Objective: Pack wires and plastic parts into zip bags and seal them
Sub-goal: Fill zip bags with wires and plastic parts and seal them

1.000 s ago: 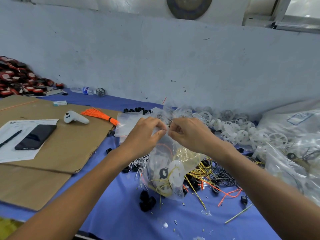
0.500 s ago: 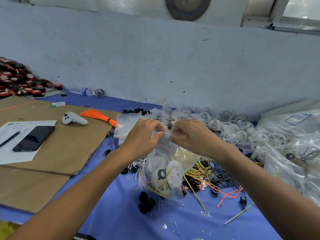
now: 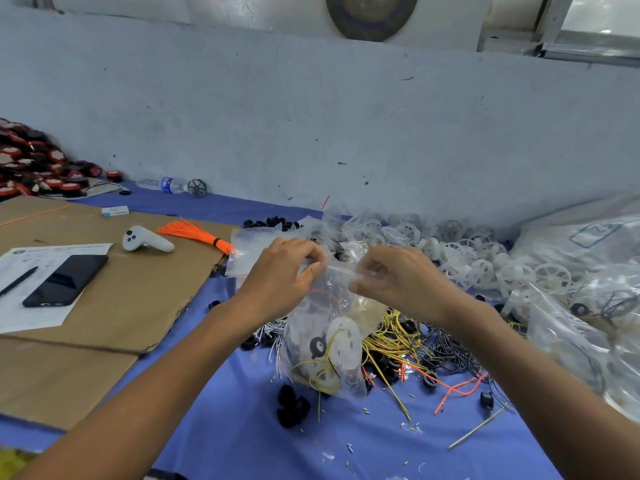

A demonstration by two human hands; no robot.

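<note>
My left hand (image 3: 282, 271) and right hand (image 3: 394, 277) each pinch the top strip of the zip bag (image 3: 325, 344), fingers curled. The filled bag hangs below them, its base on the blue cloth (image 3: 242, 427). To seal well, I keep the strip taut and level, press end to end, and trap nothing in the track.

Phone (image 3: 65, 280) and pen (image 3: 19, 281) lie on paper (image 3: 34, 317) atop cardboard (image 3: 138, 306), near a white controller (image 3: 147, 240).

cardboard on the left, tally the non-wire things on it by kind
phone: 1
pen: 1
paper form: 1
white controller: 1
small box, at the far edge: 1
total: 5
</note>
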